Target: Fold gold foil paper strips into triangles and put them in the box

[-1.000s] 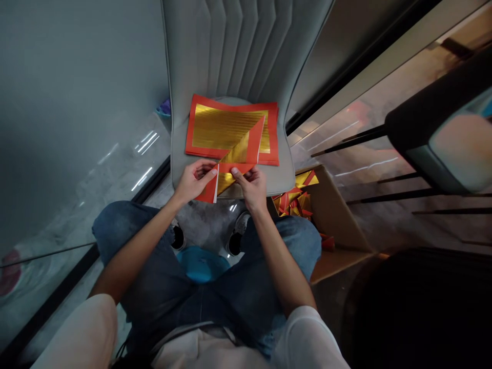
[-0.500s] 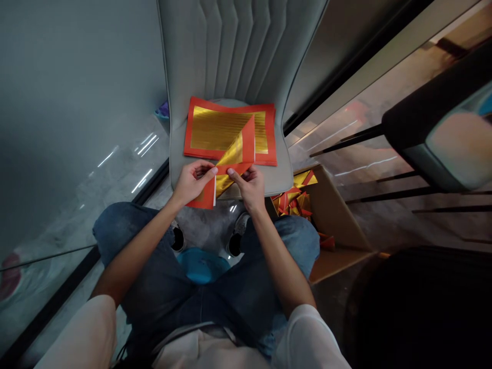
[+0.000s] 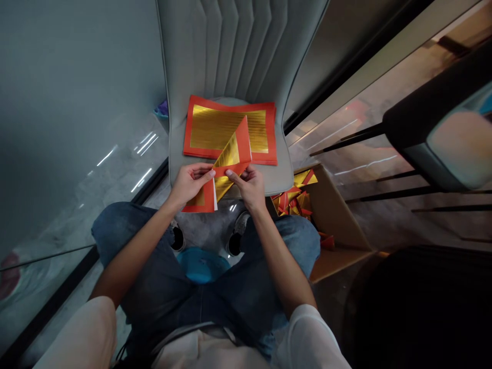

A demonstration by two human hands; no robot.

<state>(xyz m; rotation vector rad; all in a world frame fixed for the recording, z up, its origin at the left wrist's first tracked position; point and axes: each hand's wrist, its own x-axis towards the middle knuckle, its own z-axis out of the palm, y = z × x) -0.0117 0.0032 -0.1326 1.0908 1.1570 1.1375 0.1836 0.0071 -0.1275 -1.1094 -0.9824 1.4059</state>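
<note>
Between my two hands is a partly folded sheet of red and gold paper [image 3: 243,143], with one point sticking up and a flap hanging at the lower left. My left hand [image 3: 188,185] pinches its left side between thumb and fingers. On the right side, my right hand [image 3: 248,187] grips it with the thumb on top and the fingers behind. Just beyond lies a stack of flat red sheets with gold centres [image 3: 203,128], resting on the seat of a grey chair [image 3: 282,174]. The folded paper hides part of the stack's front edge.
A cardboard box [image 3: 338,215] holding several folded red and gold papers stands on the floor to the right of the chair. Below me is a blue round object [image 3: 203,265] between my feet. A dark chair [image 3: 426,128] stands farther right; a glass panel [image 3: 77,102] is at left.
The folded paper has tilted slightly to the left, its upper point shifting left. Its lower left flap has swung a little left and down. Both hands keep their grip.
</note>
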